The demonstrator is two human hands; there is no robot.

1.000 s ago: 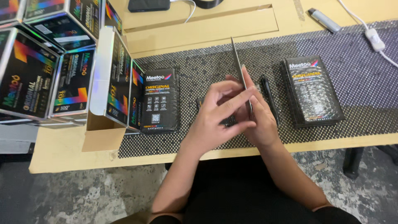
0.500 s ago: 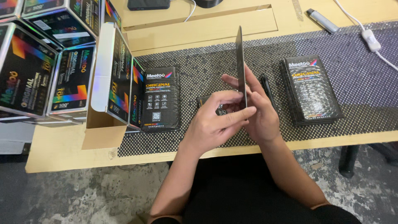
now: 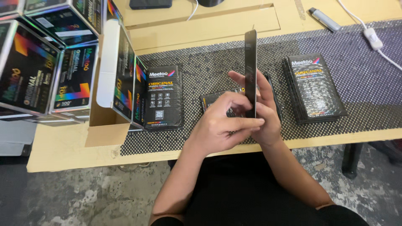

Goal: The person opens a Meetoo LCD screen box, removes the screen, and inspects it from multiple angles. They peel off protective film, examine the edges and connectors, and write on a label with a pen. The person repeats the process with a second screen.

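I am looking down at my own two bare hands above a dark, dotted mesh mat (image 3: 335,138) that covers part of a pale wooden table (image 3: 63,146). Between them I hold a thin, flat black panel (image 3: 250,71) edge-on and upright, so it shows only as a narrow dark strip rising above my fingers. My left hand (image 3: 224,125) is curled around its lower end from the near side, thumb and forefinger pinching the bottom edge. My right hand (image 3: 264,113) is behind the panel, its fingers pressed flat against the far face — both hands are grasping the panel, neither is loose.

Under my hands, on the mat, lies a small dark flat packet (image 3: 215,98), partly hidden by my fingers. To my left on the mat lies a black rectangular package with orange and white print (image 3: 164,98). To my right is a neat stack of similar black packages (image 3: 314,88). At the far left stand glossy black cartons with rainbow-coloured panels (image 3: 46,62), next to an open brown cardboard box (image 3: 104,121). A white cable with an inline switch (image 3: 372,39) runs across the top right corner.
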